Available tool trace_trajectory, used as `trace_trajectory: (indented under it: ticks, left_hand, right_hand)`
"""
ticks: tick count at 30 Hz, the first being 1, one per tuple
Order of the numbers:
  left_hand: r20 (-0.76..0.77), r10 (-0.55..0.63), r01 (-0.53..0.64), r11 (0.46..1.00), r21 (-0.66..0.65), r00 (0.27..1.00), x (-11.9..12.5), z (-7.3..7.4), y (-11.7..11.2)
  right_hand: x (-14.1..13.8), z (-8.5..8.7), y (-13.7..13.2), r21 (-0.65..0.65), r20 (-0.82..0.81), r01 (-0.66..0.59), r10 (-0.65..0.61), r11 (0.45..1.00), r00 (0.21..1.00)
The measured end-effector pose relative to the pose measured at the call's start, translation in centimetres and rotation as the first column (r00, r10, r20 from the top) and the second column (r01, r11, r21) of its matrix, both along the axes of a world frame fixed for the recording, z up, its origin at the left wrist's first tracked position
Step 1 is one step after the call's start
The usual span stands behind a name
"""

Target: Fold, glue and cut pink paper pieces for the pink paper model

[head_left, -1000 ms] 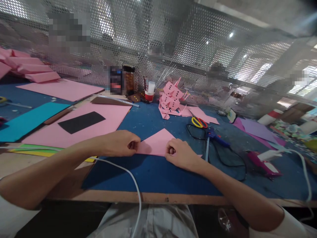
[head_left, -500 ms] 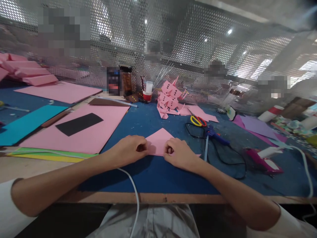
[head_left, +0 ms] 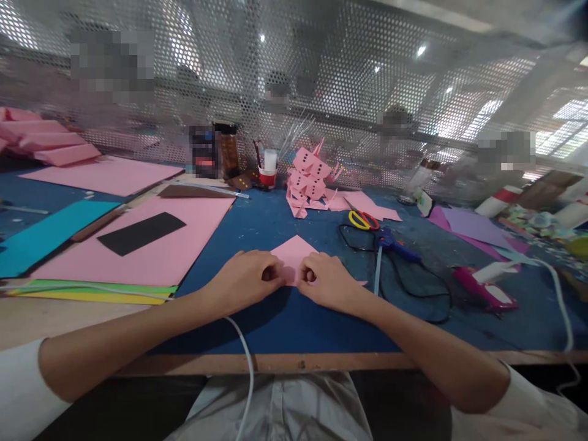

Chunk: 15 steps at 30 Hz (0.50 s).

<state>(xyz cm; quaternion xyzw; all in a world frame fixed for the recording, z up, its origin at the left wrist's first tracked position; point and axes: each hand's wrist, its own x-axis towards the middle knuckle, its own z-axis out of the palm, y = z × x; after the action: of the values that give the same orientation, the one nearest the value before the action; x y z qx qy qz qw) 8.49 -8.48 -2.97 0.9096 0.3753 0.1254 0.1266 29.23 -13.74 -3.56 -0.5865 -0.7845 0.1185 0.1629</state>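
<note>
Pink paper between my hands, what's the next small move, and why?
I'd probably slide the right hand outward along the near edge of the paper, pressing down while the left hand steadies it. Both hands sit close together at that edge, and a tip sticks out beyond the right hand.

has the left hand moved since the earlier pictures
Yes: judged against the scissors on the table, the left hand has moved rightward along the folded paper, closer to the right hand.
</note>
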Motion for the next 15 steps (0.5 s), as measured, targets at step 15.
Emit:
trace_trajectory:
  ticks: [15]
  left_hand:
    - [-0.058, 0.031, -0.030, 0.999, 0.011, 0.998, 1.5, 0.2, -0.4]
  right_hand:
    - [-0.2, 0.2, -0.2, 0.022, -0.013, 0.011, -0.011, 1.000, 1.000]
